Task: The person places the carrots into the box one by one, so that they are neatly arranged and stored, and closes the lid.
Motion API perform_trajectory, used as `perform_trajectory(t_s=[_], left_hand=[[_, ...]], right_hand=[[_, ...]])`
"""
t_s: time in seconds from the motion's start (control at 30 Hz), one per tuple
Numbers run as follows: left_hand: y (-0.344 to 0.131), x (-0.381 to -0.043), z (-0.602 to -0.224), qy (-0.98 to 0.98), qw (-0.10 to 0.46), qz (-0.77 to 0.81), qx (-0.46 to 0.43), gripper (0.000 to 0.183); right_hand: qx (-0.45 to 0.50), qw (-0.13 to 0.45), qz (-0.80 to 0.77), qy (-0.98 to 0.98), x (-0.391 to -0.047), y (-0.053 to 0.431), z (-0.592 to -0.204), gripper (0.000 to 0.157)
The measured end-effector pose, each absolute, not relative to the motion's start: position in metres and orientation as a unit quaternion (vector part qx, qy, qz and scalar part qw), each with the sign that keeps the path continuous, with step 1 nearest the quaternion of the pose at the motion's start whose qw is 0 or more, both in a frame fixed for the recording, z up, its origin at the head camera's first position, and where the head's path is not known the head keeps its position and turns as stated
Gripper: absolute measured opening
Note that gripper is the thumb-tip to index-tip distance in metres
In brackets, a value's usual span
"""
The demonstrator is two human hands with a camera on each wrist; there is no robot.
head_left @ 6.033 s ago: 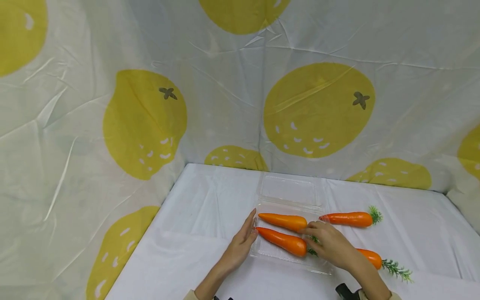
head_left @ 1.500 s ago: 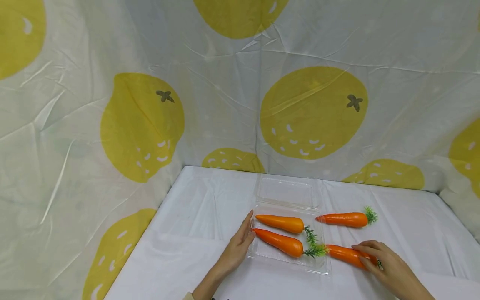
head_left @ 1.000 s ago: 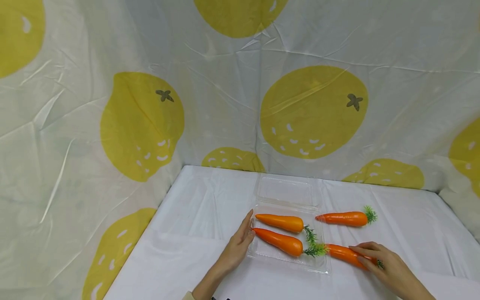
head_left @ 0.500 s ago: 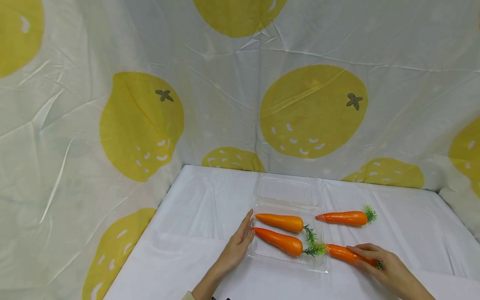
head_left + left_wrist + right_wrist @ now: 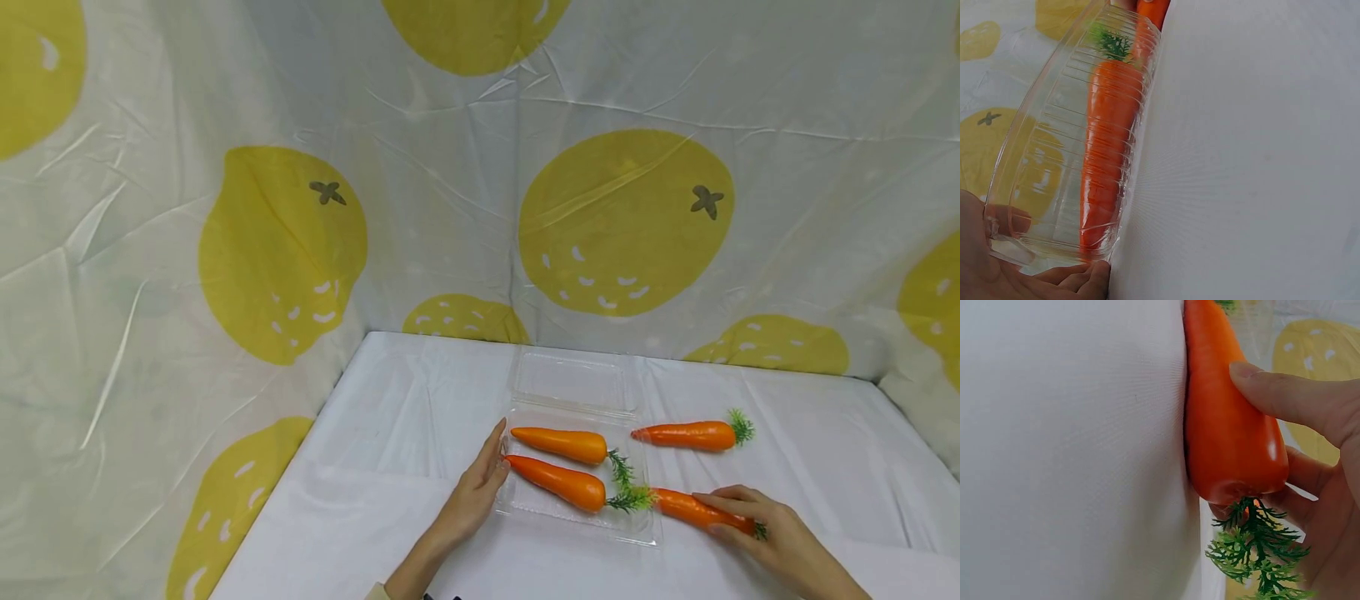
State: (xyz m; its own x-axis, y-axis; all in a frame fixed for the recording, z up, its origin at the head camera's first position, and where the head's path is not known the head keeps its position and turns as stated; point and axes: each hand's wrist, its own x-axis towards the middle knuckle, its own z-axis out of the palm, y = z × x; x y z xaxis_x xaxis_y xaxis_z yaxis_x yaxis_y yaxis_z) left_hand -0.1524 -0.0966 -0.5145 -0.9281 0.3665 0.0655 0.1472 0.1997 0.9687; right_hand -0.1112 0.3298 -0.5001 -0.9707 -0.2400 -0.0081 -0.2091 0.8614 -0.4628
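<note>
A clear plastic clamshell container lies with its lid folded back. My left hand holds its left end; in the left wrist view, fingertips lie against the end wall. Inside are a lighter orange carrot and, nearer me, a deeper orange carrot, both with tips to the left and green tops to the right. To the container's right, my right hand grips another carrot by its thick end. The right wrist view shows my thumb on its side and its leafy top hanging past my fingers.
Another orange carrot lies farther back, right of the container, its green top to the right. The open lid reaches toward the table's back edge. A lemon-print curtain hangs behind and left of the white-covered table.
Since six seconds ago, my right hand has moved from the container's carrots to the near carrot on the right. Lately only its fingers have shifted slightly along that carrot; my left hand has stayed put.
</note>
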Motion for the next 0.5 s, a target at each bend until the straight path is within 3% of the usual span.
perform_trajectory(t_s=[0.23, 0.5], left_hand=[[-0.0962, -0.1528, -0.5147, 0.773, 0.087, 0.606, 0.166, 0.061], [-0.0967, -0.1530, -0.5162, 0.776, 0.082, 0.602, 0.170, 0.061]], right_hand=[[-0.098, 0.040, -0.251, 0.962, -0.1117, 0.3273, -0.4987, 0.041], [-0.103, 0.009, -0.241, 0.965, -0.1095, 0.3265, -0.5020, 0.039]])
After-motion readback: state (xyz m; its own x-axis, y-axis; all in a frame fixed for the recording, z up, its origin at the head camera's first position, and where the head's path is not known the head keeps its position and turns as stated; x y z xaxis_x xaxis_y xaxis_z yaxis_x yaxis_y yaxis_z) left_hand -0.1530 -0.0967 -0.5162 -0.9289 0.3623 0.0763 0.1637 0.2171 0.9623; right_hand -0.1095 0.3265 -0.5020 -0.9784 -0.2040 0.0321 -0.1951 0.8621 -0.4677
